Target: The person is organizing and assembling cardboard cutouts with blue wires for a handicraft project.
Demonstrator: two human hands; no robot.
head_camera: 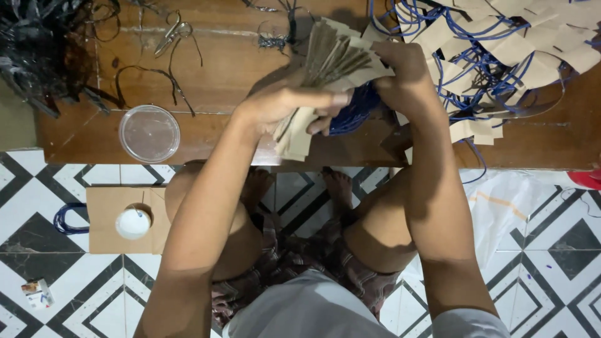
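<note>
My left hand [285,103] and my right hand [405,74] together grip a fanned stack of brown paper tags [330,59] above a low wooden table [225,69]. Blue cords [354,112] hang bunched from the stack between my two hands. The left hand clasps the lower part of the stack, fingers wrapped round it. The right hand pinches the stack's upper right side. More brown paper pieces with blue cords [501,44] lie heaped on the table just right of my right hand.
A clear round lid [149,133] and small scissors [173,32] lie on the table's left; black cords [37,44] pile at far left. On the tiled floor sit a brown paper bag [109,219] bearing a white cup [133,223], and a small box [37,293].
</note>
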